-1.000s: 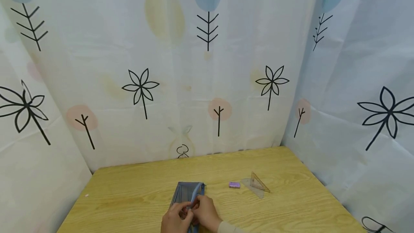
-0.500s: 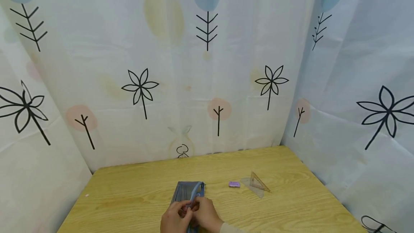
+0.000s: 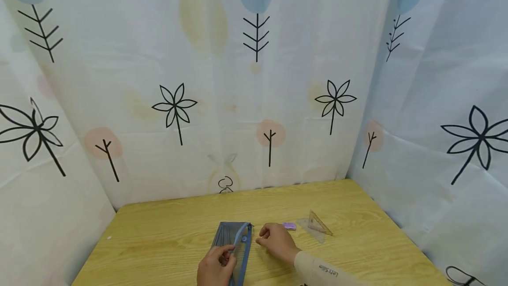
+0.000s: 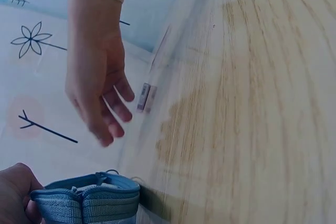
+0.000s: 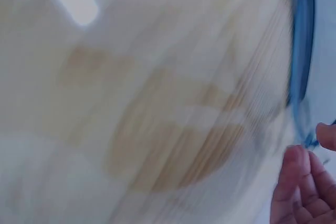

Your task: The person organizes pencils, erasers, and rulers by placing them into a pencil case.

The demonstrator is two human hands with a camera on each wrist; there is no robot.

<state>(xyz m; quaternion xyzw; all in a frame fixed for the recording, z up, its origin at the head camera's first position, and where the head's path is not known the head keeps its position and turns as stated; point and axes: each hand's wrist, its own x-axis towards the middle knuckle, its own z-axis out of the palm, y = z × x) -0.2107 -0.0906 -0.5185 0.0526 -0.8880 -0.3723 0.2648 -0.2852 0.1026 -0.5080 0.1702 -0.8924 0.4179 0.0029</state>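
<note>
Blue cloth and see-through mesh make up the pouch (image 3: 243, 257), which lies lengthwise on the wooden table (image 3: 166, 224) at the near edge of the head view. Its zip edges stand apart along the right side, leaving a gap, and dark lengthwise lines show on the mesh to the left.

The person's left hand (image 3: 214, 268) holds it, thumb and forefinger pinching the raised zip edge, the other fingers curled beneath. The right hand (image 3: 277, 242) hangs in the air just right of the pouch, apart from it; its fingers are loosely bent, with space between thumb and fingertips and nothing in them. A pale sleeve (image 3: 323, 269) with dark lettering covers that wrist.

Behind the right hand sits a small purple block (image 3: 290, 226), partly hidden in the head view. Farther right, an amber triangle ruler (image 3: 313, 227) stands tilted up beside a clear flat triangle (image 3: 316, 235). A white printed curtain (image 3: 222, 74) closes off the far side.
</note>
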